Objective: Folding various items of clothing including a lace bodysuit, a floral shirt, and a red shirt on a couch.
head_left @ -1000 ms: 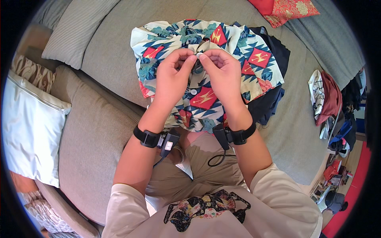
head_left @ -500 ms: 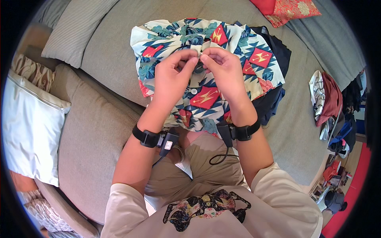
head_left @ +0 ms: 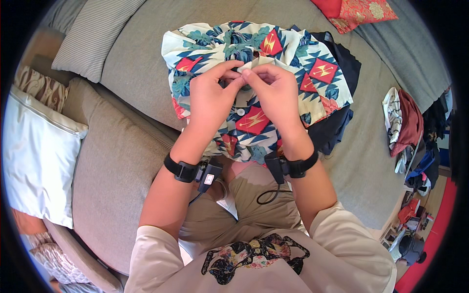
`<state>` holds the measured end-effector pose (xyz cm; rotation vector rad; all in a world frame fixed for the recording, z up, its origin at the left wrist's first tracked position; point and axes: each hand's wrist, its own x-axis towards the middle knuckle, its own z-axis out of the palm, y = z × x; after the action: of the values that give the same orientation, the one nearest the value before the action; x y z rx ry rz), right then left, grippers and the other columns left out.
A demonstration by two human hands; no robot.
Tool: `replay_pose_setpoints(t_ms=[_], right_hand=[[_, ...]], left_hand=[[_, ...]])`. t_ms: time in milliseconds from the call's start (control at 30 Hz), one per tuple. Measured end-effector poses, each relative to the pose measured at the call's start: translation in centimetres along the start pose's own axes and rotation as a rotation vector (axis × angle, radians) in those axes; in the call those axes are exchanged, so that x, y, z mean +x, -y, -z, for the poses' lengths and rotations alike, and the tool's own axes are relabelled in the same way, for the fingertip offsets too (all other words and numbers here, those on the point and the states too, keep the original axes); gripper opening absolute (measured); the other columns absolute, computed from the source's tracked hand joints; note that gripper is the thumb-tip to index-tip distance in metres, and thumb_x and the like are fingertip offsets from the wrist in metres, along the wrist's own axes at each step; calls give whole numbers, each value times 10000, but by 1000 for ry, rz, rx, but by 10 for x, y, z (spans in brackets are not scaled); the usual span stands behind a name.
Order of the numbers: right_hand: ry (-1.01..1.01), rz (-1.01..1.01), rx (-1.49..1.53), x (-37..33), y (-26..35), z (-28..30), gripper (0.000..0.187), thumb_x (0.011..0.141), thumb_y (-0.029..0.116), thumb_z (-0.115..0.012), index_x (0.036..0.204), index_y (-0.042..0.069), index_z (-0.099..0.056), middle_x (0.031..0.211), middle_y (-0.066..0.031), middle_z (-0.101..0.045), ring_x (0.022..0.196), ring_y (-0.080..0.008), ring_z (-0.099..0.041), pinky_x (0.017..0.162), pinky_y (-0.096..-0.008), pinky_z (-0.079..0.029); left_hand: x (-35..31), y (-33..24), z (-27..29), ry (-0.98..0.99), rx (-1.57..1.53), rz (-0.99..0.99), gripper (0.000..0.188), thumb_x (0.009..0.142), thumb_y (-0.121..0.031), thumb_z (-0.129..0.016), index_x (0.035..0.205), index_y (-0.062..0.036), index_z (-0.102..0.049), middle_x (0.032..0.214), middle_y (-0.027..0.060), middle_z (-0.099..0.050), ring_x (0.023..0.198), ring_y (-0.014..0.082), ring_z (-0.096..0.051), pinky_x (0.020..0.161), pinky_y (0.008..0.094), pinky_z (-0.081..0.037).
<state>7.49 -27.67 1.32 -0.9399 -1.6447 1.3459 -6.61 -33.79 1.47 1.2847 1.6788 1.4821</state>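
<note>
A patterned button-up shirt (head_left: 251, 119), white with red diamonds and blue-green flowers, lies spread in front of me on the grey couch. Both hands meet at its front opening near the collar. My left hand (head_left: 215, 95) pinches the shirt's edge between thumb and forefinger. From the other side my right hand (head_left: 274, 90) is closed on the same spot, its thumb pressing the pale fabric. Any button between the fingertips is hidden. Lower down the front, a white button (head_left: 240, 112) shows. Under the shirt's right side lies a dark navy garment (head_left: 337, 129).
The grey couch (head_left: 141, 63) surrounds the clothes. A striped cushion (head_left: 93, 39) and a white pillow (head_left: 39, 156) are on the left, a red patterned cushion (head_left: 361, 14) at the far right. More clothes (head_left: 408, 122) hang over the right edge, above a cluttered shelf (head_left: 410, 219).
My fingertips have drawn closer together, and the right thumb now lies across a bit of pale fabric. The shirt stays in nearly the same place.
</note>
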Motion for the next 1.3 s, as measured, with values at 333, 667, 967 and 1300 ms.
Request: replay_pose_setpoints(t_ms=[333, 667, 967, 1300], right_hand=[[-70, -171, 268, -2, -7, -10, 163, 977, 135, -701, 993, -22, -658, 856, -41, -703, 763, -73, -645, 675, -221, -491], [-88, -18, 229, 16, -11, 4, 141, 986, 80, -677, 1074, -24, -640, 935, -50, -715, 807, -94, -658, 747, -234, -518], [-95, -118, -221, 14, -27, 8, 215, 936, 54, -683, 1114, -65, -693, 1041, -143, -743, 908, -170, -711, 811, -299, -555], [-37, 288, -577, 5, -36, 7, 192, 841, 89, -757, 962, -46, -693, 884, -188, -670, 786, -342, -683, 720, -389, -541]], left_hand=[[0, 8, -3, -57, -438, 106, 245, 889, 5, -746, 1125, 31, -687, 907, 74, -742, 813, 98, -678, 722, 243, -534], [10, 22, 5, -73, -182, 39, 299, 983, -165, -669, 1206, 20, -596, 907, 73, -708, 773, 133, -651, 711, 280, -523], [4, 44, 12, 58, 526, -69, 244, 884, -134, -705, 1089, -20, -638, 956, 152, -706, 886, 373, -686, 753, 448, -546], [10, 36, -2, -210, 551, -187, 276, 845, -165, -760, 1076, -73, -642, 969, 104, -639, 868, 314, -691, 716, 411, -551]])
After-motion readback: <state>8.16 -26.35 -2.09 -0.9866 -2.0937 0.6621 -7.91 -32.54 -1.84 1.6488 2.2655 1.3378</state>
